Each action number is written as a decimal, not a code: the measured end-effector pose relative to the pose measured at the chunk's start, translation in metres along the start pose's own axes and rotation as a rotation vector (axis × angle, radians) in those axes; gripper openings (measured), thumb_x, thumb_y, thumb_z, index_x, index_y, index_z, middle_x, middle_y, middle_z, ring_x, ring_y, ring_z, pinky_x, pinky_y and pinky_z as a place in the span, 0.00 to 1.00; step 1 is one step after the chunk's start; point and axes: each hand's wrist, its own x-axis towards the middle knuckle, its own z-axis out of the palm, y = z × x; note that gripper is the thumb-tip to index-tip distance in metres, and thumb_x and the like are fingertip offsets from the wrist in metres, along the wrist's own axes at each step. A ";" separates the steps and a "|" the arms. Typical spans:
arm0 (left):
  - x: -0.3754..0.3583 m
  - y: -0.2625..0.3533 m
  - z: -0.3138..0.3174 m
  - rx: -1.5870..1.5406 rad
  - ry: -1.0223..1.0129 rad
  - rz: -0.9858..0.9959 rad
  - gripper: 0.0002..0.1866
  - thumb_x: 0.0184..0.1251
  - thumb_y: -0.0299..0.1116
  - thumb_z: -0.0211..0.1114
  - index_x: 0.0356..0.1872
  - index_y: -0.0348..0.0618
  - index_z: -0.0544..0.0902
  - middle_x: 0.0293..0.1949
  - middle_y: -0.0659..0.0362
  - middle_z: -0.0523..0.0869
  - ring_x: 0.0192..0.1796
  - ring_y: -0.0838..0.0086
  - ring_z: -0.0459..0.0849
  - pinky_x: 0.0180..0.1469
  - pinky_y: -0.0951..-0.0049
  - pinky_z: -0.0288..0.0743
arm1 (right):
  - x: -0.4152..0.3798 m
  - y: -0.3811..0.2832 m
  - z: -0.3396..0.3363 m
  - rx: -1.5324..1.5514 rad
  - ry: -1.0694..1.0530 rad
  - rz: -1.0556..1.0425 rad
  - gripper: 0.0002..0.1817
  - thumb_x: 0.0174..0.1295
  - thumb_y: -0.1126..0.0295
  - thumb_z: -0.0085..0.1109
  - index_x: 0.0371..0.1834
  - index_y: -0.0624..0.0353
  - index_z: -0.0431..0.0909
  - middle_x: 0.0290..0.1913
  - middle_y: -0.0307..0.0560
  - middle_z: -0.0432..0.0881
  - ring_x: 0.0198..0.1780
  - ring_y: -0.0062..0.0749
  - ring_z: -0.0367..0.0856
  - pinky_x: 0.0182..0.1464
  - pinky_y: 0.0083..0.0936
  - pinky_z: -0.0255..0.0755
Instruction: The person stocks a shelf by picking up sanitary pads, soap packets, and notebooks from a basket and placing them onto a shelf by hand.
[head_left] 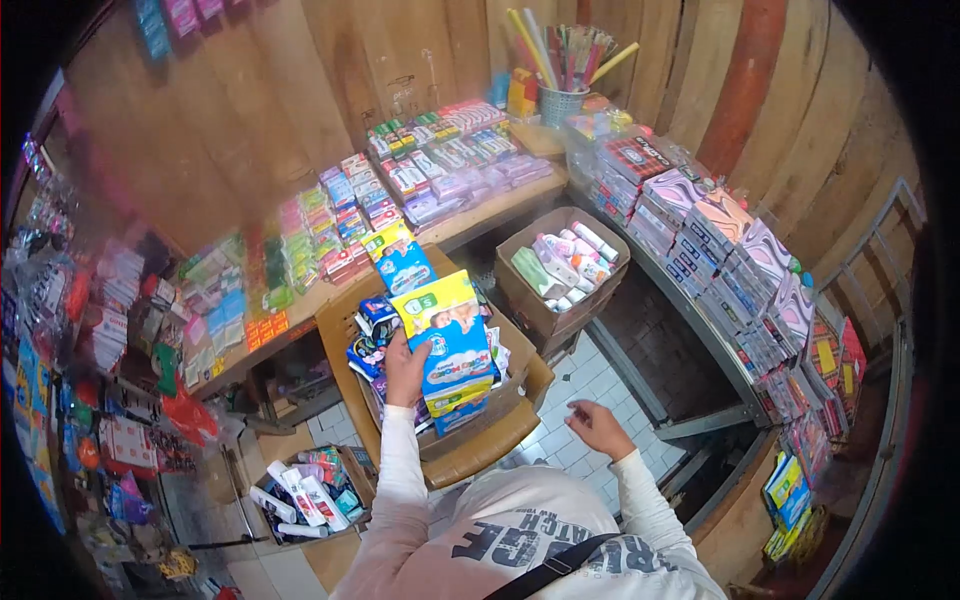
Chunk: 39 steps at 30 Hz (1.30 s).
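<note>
"So, what are the hands doing?"

"The left hand (405,372) is partly closed, gripping the left edge of a yellow-and-blue pack (445,345). The right hand (600,428) is loosely open, fingers a little curled, well apart from the pack."

"And where is that pack?"

"Over the large open carton (535,350), with more yellow and blue packaging (462,405) just below. One similar pack (402,265) lies behind it."

"How many other cartons stand near?"

"Two: one carton (555,322) of bottles and tubes on the right, one low carton (362,480) with white tubes (302,492) on the left. Then one bucket (563,106) of sticks behind."

"Can you read anything?"

"The shirt (540,520) shows 'NEW YORK' in small print and 'ATCH' in larger letters. The held pack has large pink-red lettering, too blurred to be sure of."
</note>
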 end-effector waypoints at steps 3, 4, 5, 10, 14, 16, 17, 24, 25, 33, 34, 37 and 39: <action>-0.007 0.031 0.022 0.078 -0.159 0.053 0.22 0.63 0.17 0.59 0.61 0.33 0.75 0.55 0.56 0.84 0.54 0.74 0.81 0.60 0.72 0.73 | 0.014 -0.057 -0.025 0.067 0.172 -0.119 0.27 0.61 0.57 0.69 0.57 0.67 0.78 0.49 0.55 0.82 0.49 0.39 0.82 0.51 0.33 0.76; -0.010 0.042 0.031 0.097 -0.213 0.067 0.22 0.63 0.17 0.59 0.61 0.32 0.75 0.55 0.56 0.84 0.55 0.74 0.81 0.60 0.72 0.73 | 0.019 -0.074 -0.033 0.064 0.223 -0.147 0.30 0.60 0.56 0.70 0.59 0.66 0.76 0.52 0.54 0.80 0.52 0.39 0.80 0.54 0.32 0.74; -0.012 0.050 0.039 0.084 -0.278 0.082 0.21 0.62 0.17 0.59 0.58 0.32 0.76 0.54 0.56 0.84 0.55 0.75 0.81 0.61 0.73 0.72 | 0.026 -0.086 -0.041 0.083 0.289 -0.193 0.33 0.60 0.55 0.71 0.61 0.65 0.74 0.55 0.53 0.79 0.55 0.38 0.79 0.57 0.32 0.73; -0.016 0.056 0.078 0.094 -0.527 0.028 0.19 0.61 0.17 0.61 0.55 0.33 0.77 0.49 0.59 0.83 0.53 0.77 0.80 0.59 0.74 0.72 | 0.048 -0.113 -0.059 0.424 0.369 -0.363 0.36 0.59 0.57 0.73 0.65 0.64 0.71 0.61 0.48 0.78 0.62 0.33 0.75 0.66 0.33 0.67; -0.011 0.039 0.109 0.108 -0.656 0.084 0.16 0.64 0.19 0.65 0.53 0.34 0.78 0.46 0.61 0.83 0.51 0.79 0.80 0.56 0.77 0.72 | 0.031 -0.140 -0.060 0.491 0.272 -0.256 0.25 0.65 0.60 0.68 0.59 0.65 0.76 0.52 0.44 0.83 0.52 0.25 0.80 0.56 0.28 0.75; -0.005 0.029 0.125 0.094 -0.705 0.088 0.16 0.64 0.20 0.65 0.53 0.34 0.78 0.47 0.61 0.83 0.51 0.79 0.80 0.55 0.77 0.73 | 0.028 -0.139 -0.060 0.551 0.259 -0.129 0.22 0.67 0.61 0.66 0.57 0.64 0.77 0.49 0.43 0.85 0.48 0.24 0.82 0.51 0.26 0.77; -0.003 0.025 0.132 0.111 -0.687 0.088 0.17 0.65 0.21 0.66 0.54 0.35 0.78 0.46 0.60 0.84 0.50 0.79 0.80 0.54 0.76 0.73 | 0.029 -0.136 -0.055 0.566 0.380 -0.181 0.16 0.68 0.61 0.65 0.49 0.64 0.81 0.41 0.40 0.86 0.38 0.20 0.82 0.40 0.22 0.77; 0.008 -0.022 0.135 0.098 -0.275 0.150 0.12 0.70 0.26 0.65 0.51 0.35 0.81 0.46 0.58 0.85 0.47 0.76 0.82 0.53 0.75 0.75 | 0.013 -0.135 -0.079 0.653 0.806 -0.149 0.14 0.71 0.62 0.62 0.47 0.63 0.82 0.39 0.37 0.86 0.36 0.17 0.81 0.40 0.20 0.75; 0.004 -0.032 0.127 0.194 -0.266 0.155 0.12 0.72 0.30 0.63 0.52 0.37 0.80 0.45 0.59 0.85 0.47 0.79 0.81 0.51 0.80 0.74 | 0.010 -0.133 -0.082 0.665 0.846 -0.183 0.13 0.72 0.64 0.60 0.49 0.63 0.82 0.42 0.36 0.86 0.39 0.16 0.81 0.42 0.19 0.74; -0.062 -0.077 0.140 -0.469 -0.643 -0.773 0.36 0.72 0.61 0.58 0.70 0.48 0.65 0.69 0.57 0.69 0.68 0.65 0.70 0.66 0.49 0.66 | -0.023 -0.124 -0.077 0.949 1.047 -0.063 0.17 0.72 0.65 0.60 0.56 0.66 0.78 0.51 0.43 0.85 0.47 0.22 0.83 0.48 0.23 0.76; -0.065 -0.067 0.149 -0.664 -0.745 -0.782 0.40 0.71 0.64 0.57 0.74 0.51 0.61 0.73 0.56 0.63 0.72 0.62 0.66 0.68 0.43 0.63 | -0.026 -0.118 -0.070 1.006 1.049 -0.059 0.17 0.72 0.65 0.60 0.57 0.66 0.77 0.52 0.44 0.85 0.48 0.23 0.84 0.49 0.24 0.76; -0.066 -0.055 0.167 -0.640 -0.714 -0.721 0.35 0.73 0.52 0.62 0.72 0.44 0.64 0.69 0.54 0.72 0.70 0.60 0.71 0.70 0.50 0.66 | -0.036 -0.103 -0.047 1.126 1.056 -0.016 0.18 0.72 0.66 0.59 0.59 0.66 0.76 0.54 0.46 0.84 0.50 0.26 0.84 0.50 0.25 0.78; -0.065 -0.054 0.171 -0.657 -0.727 -0.789 0.31 0.73 0.41 0.64 0.71 0.40 0.65 0.66 0.52 0.77 0.66 0.61 0.78 0.68 0.55 0.72 | -0.044 -0.094 -0.033 1.202 1.064 0.033 0.19 0.72 0.65 0.60 0.59 0.65 0.76 0.54 0.45 0.84 0.49 0.28 0.85 0.50 0.26 0.78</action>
